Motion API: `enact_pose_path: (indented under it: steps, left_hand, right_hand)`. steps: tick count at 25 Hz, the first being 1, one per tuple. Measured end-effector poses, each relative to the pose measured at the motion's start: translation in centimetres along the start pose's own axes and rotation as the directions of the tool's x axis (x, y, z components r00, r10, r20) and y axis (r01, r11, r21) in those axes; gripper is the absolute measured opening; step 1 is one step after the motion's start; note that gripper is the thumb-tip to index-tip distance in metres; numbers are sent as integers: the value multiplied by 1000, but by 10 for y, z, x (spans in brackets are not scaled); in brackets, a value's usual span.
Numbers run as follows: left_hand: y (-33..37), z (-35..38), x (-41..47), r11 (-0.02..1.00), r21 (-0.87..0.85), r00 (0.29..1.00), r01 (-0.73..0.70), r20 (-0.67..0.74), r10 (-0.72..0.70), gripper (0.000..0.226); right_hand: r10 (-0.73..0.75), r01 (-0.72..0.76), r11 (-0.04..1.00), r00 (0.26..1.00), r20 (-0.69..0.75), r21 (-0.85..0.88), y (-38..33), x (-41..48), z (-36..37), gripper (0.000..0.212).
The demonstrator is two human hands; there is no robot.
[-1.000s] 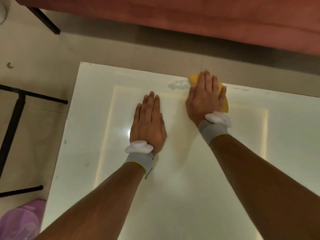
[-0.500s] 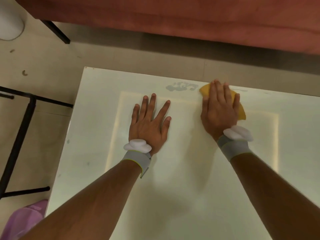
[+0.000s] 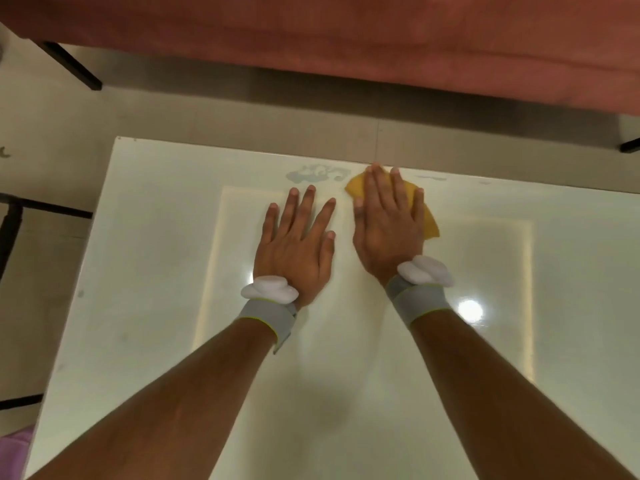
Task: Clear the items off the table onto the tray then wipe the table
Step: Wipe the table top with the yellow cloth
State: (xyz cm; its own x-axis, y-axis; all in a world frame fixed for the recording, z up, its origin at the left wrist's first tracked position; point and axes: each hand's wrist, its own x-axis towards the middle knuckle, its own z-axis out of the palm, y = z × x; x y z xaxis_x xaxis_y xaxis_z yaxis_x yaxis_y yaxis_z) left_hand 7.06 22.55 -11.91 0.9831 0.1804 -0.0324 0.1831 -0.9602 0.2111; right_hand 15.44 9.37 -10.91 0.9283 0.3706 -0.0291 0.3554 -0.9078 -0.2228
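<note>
The tabletop (image 3: 145,271) is glossy off-white with a paler cream rectangle outlined in its middle. A grey smear (image 3: 313,173) marks it near the far edge. The cloth (image 3: 429,223) is mustard yellow. Both wristbands (image 3: 266,318) are grey, edged in lime, carrying white pods. The sofa (image 3: 346,36) beyond is rust red; the floor (image 3: 52,112) is beige.

The white table (image 3: 138,271) lies bare in the left and right of the frame; only both flat hands occupy its upper middle.
</note>
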Motion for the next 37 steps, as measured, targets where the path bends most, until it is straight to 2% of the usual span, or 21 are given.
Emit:
enact_pose_path:
  steps: [2,6,7,8,11,13,14,17,19,20,22,24,25,26,27,29,30,31,34,35,37]
  left_hand:
    - [-1,-4,-1,1000,-3,1000,3,12,-3,52]
    - [-1,-5,-2,1000,14,1000,13,12,-13,52]
    - [-2,-4,-2,1000,10,1000,10,17,-10,52]
    - [-3,-4,-3,1000,4,1000,8,21,-8,52]
    - [0,-6,-2,1000,-3,999,11,32,-11,51]
    - [-1,-6,-2,1000,-5,1000,14,23,-14,50]
    - [-3,-4,-1,1000,2,1000,12,15,-12,50]
    - [-3,1,-3,1000,2,1000,5,-1,-5,50]
    - [-3,0,-3,1000,-13,1000,-1,-6,1,50]
    - [-2,-1,-3,1000,-25,1000,3,0,-3,50]
    - [-5,-4,-3,999,-43,1000,15,17,-15,50]
    - [-4,-6,-5,998,-59,999,20,45,-17,50]
    - [-3,-7,-5,998,-55,999,13,45,-11,51]
    - [-2,-8,-4,999,-46,999,8,36,-7,51]
    - [-2,-8,-2,999,-42,1000,6,25,-5,52]
    - [-3,-5,1,999,-34,1000,-8,2,8,53]
    - [-3,-4,2,999,-31,1000,-15,-4,14,53]
    - [-3,-4,-3,999,-46,1000,-21,-6,21,53]
    - [-5,-9,-12,982,-189,996,-33,-83,18,52]
    - [-7,-11,-15,976,-211,991,-46,-135,17,51]
    - [-9,-15,-34,973,-213,972,-84,-231,33,46]
  right_hand:
    - [-70,71,998,994,88,-1,21,-31,-6,55]
    - [278,-279,960,960,39,21,68,-11,-12,57]
    - [289,-290,956,957,21,44,57,-3,-10,55]
    - [235,-234,971,972,5,55,39,-5,-6,54]
    - [-133,134,991,990,51,-2,6,-73,0,51]
    - [-180,192,980,971,156,-59,30,-114,-11,53]
    - [-117,129,989,981,157,-67,46,-113,-14,55]
    - [239,-238,971,970,50,-24,55,-44,-13,60]
    - [278,-278,960,960,38,12,21,-11,-3,60]
    - [233,-233,972,972,34,8,5,-16,1,59]
    - [5,-4,1000,996,89,-10,-6,-65,2,58]
    - [-277,292,955,941,195,-52,16,-140,-9,57]
    - [-348,368,927,917,196,-72,37,-157,-15,57]
    - [-336,351,934,927,167,-70,56,-158,-19,56]
    - [-216,228,971,967,138,-78,68,-147,-20,58]
    - [185,-182,981,981,53,-59,59,-102,-17,63]
    - [276,-274,961,960,44,-47,39,-85,-12,64]
    - [272,-271,962,962,35,-34,10,-83,-7,64]
    - [-49,51,998,996,68,-24,-49,-130,10,56]
    - [-94,96,995,991,90,-23,-45,-150,11,55]
    - [-28,35,998,992,120,-58,-12,-181,6,56]
